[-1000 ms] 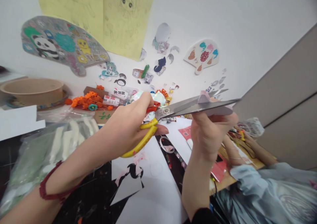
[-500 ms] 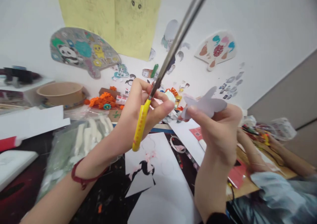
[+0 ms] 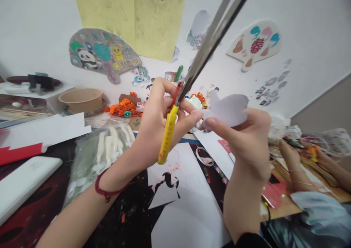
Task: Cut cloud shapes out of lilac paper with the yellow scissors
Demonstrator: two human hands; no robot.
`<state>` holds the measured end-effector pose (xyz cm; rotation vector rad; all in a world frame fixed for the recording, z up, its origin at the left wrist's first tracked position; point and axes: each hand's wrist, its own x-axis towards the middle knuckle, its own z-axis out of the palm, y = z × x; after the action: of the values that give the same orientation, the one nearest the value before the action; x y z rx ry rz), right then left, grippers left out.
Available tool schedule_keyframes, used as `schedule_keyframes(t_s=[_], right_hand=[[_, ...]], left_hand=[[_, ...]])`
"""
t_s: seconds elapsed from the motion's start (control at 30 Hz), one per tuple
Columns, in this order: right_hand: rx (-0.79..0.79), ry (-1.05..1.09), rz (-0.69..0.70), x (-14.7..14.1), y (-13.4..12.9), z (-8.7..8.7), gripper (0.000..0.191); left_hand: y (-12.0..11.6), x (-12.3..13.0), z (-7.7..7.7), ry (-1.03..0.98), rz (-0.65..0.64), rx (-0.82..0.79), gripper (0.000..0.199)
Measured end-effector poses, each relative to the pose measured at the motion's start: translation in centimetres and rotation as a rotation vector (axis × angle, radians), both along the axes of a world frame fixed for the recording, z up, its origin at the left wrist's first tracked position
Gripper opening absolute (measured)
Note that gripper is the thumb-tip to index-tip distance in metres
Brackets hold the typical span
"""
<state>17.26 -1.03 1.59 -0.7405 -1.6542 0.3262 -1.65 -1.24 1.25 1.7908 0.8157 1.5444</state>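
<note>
My left hand (image 3: 164, 123) is closed round a pair of scissors (image 3: 168, 138) with yellow and red on the handles. The long metal blades slant up to the right, close to the camera. My left thumb tip meets the left edge of a pale paper cutout (image 3: 229, 109) with rounded lobes. Its other side is pinched between the thumb and fingers of my right hand (image 3: 244, 145). Both hands are raised above the table. Below them lie white paper sheets (image 3: 189, 226), one with faint drawing, and black and pink cut scraps (image 3: 170, 180).
To the left are a clear bag of cream-coloured pieces (image 3: 94, 160), a white box-like object (image 3: 30, 182) and a round tan container (image 3: 80, 101). Orange craft pieces (image 3: 123, 108) sit by the wall. On the right, another person's hands (image 3: 290, 154) are at the table.
The view has shifted, so the surroundings sit further right. My left fingertips have come over to the cutout's edge, and the cutout has turned to show a broader face.
</note>
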Motion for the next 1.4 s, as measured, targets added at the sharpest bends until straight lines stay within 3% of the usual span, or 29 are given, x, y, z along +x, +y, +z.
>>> schedule_keyframes(t_s=[0.2,0.37,0.57,0.93,1.4], right_hand=[[-0.021,0.118,0.085,-0.5,0.1,0.2,0.01],[-0.012,0.151,0.104,-0.6,0.2,0.3,0.01],[-0.109,0.16,0.152,-1.2,-0.1,0.1,0.01],[-0.277,0.103,0.157,-0.7,0.2,0.2,0.011],[-0.116,0.185,0.14,-1.2,0.8,0.0,0.007]], left_hand=[[0.1,0.0,-0.1,-0.036,0.047,0.044,0.042],[0.0,0.2,0.1,-0.065,-0.024,0.03,0.039],[1.3,0.9,-1.1,-0.216,-0.054,0.171,0.047],[1.8,1.1,-1.3,-0.313,-0.092,0.134,0.045],[1.6,1.2,-0.7,-0.296,0.032,0.113,0.047]])
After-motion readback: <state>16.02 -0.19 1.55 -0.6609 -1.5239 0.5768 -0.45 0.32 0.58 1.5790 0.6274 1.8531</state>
